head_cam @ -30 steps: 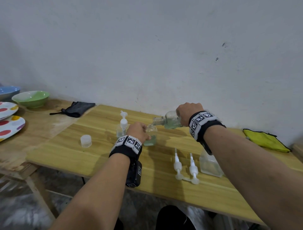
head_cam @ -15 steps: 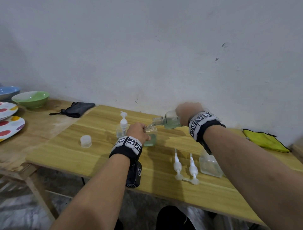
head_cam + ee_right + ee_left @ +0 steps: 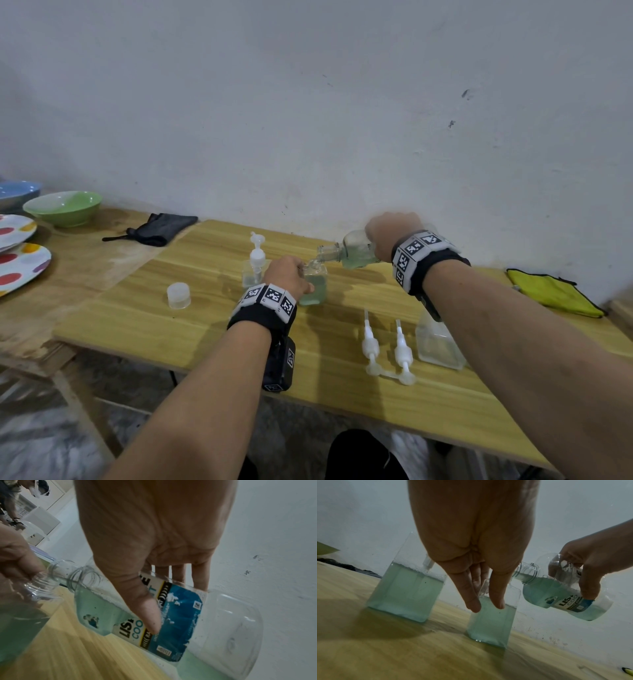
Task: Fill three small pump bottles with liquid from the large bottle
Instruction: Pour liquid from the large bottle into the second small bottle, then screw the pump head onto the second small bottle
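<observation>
My right hand (image 3: 390, 226) grips the large clear bottle (image 3: 356, 251) of green liquid, tipped almost level with its open mouth at the neck of a small square bottle (image 3: 317, 287). My left hand (image 3: 287, 274) holds that small bottle upright on the table; it is partly full (image 3: 491, 622). In the right wrist view my thumb (image 3: 145, 588) lies across the large bottle's label (image 3: 180, 622). A second small bottle (image 3: 255, 270) with its pump on stands just left, filled. A third, empty one (image 3: 438, 342) stands under my right forearm. Two pump heads (image 3: 371, 346) lie beside it.
The large bottle's cap (image 3: 178, 295) sits left of my left hand. A black cloth (image 3: 157, 228), a green bowl (image 3: 65, 207) and dotted plates (image 3: 20, 267) are at far left, a yellow cloth (image 3: 551, 291) at far right. The wall is close behind.
My right hand has raised the large bottle's base a little, tipping it slightly more. The left hand and small bottle have stayed put.
</observation>
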### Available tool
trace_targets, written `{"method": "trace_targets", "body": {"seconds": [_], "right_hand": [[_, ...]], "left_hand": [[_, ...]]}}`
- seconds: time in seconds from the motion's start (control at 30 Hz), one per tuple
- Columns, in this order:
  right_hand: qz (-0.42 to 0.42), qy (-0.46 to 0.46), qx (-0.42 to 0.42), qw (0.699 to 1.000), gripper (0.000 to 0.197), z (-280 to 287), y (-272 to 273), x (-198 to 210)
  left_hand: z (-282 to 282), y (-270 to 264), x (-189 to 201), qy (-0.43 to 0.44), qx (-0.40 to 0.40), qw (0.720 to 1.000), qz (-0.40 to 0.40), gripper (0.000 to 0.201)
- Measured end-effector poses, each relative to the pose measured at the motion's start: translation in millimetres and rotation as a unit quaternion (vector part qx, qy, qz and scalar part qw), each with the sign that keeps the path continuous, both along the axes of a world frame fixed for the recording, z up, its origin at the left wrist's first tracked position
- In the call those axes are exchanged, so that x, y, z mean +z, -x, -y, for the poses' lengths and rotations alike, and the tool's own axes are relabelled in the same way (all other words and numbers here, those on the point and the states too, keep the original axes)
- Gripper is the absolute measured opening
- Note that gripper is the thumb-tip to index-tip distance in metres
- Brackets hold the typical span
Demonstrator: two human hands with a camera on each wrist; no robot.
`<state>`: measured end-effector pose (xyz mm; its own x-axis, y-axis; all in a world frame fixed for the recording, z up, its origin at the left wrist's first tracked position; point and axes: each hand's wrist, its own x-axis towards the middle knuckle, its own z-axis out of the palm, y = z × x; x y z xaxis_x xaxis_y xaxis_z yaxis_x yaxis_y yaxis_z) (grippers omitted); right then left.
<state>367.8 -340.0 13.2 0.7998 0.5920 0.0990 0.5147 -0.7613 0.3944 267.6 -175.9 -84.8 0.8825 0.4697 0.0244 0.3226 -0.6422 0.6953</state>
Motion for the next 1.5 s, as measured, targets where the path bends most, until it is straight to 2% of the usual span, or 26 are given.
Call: {"method": "trace_targets", "body": {"seconds": [0.27, 0.57, 0.63, 0.77, 0.87, 1.03, 1.1, 1.27, 1.37, 1.43, 1.5], "right_hand": [[-0.047, -0.029, -0.025, 0.998, 0.019, 6.1, 2.2, -7.9], [-0.127, -0.157, -0.061, 0.978, 0.024, 18.3, 1.9, -28.6], [-0.162, -0.224, -0.067, 0.959, 0.033, 19.8, -3.6, -26.6], [-0.203, -0.371, -0.083, 0.902, 0.06, 22.3, -11.8, -24.5], [-0.227, -0.439, -0.106, 0.863, 0.057, 26.3, -14.2, -30.6], [-0.249, -0.55, -0.161, 0.781, 0.064, 29.8, -23.4, -49.2], [-0.25, -0.575, -0.175, 0.759, 0.064, 31.4, -27.3, -54.6], [-0.266, -0.596, -0.201, 0.73, 0.065, 33.6, -36.5, -65.5], [-0.27, -0.599, -0.206, 0.726, 0.069, 34.5, -35.1, -68.0], [-0.267, -0.605, -0.199, 0.724, 0.079, 35.3, -31.7, -69.0], [-0.239, -0.622, -0.187, 0.722, 0.098, 36.0, -24.8, -65.6]], "left_hand": [[0.5, 1.7, 0.9, -0.001, 0.0, 1.0, -0.003, 0.034], [-0.3, 0.9, 0.5, -0.002, 0.004, 1.0, -0.002, 0.031], [-0.6, 0.4, 0.2, 0.0, 0.002, 1.0, -0.004, 0.032], [-0.9, 0.0, -0.8, 0.003, -0.001, 1.0, 0.0, 0.036], [-1.3, -0.3, -2.3, 0.005, -0.007, 1.0, 0.01, 0.041], [-0.5, -0.2, -1.9, 0.005, -0.009, 1.0, 0.008, 0.035], [0.0, -0.2, -2.3, 0.006, -0.011, 1.0, 0.011, 0.032], [-0.8, -1.2, -3.6, 0.007, -0.013, 1.0, 0.011, 0.033], [-0.6, -0.9, -3.9, 0.002, -0.012, 1.0, 0.009, 0.033], [-0.7, -1.0, -4.0, -0.003, -0.011, 1.0, 0.004, 0.031], [0.1, -0.5, -3.4, -0.008, -0.008, 1.0, -0.002, 0.031]]}}
